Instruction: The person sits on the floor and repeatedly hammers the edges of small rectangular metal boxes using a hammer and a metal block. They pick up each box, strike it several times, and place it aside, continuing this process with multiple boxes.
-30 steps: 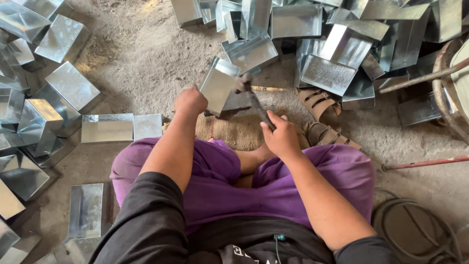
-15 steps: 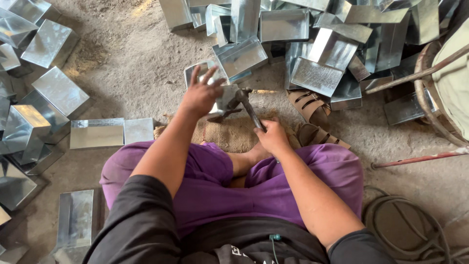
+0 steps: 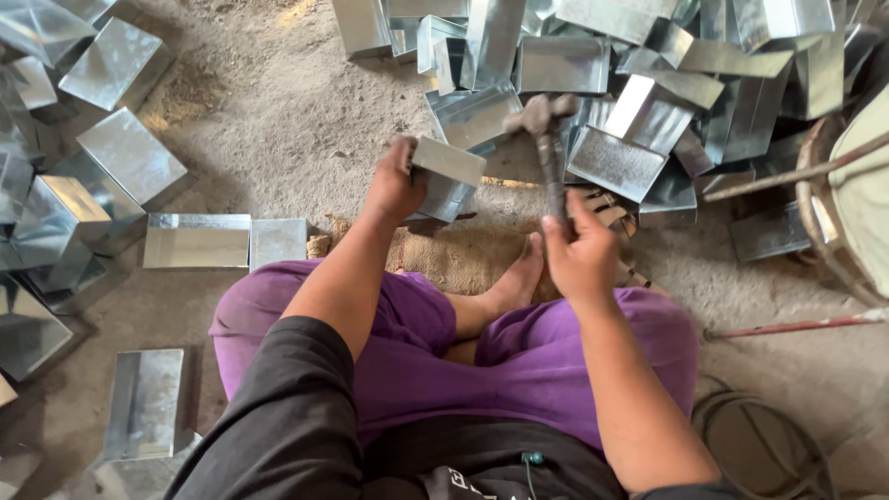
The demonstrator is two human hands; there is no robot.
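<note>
**Hammer raised over a folded tin box**

Dusty ground (image 3: pixel 278 120) carried heaps of folded sheet-metal boxes (image 3: pixel 593 56) at its far edge. Seated on burlap matting (image 3: pixel 454 255), the person's left hand (image 3: pixel 396 185) wrapped fingers around one metal box (image 3: pixel 446 176), steadying it. Right hand (image 3: pixel 582 257) closed tight on the hammer (image 3: pixel 546 139), its head lifted just beside the box.

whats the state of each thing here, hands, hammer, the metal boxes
left hand: gripping a folded sheet-metal box
sheet-metal box: held tilted above the burlap mat
right hand: closed round the hammer handle
hammer: raised, head up, clear of the box
burlap mat: flat on the ground
pile of metal boxes: heaped loosely, jumbled
</note>
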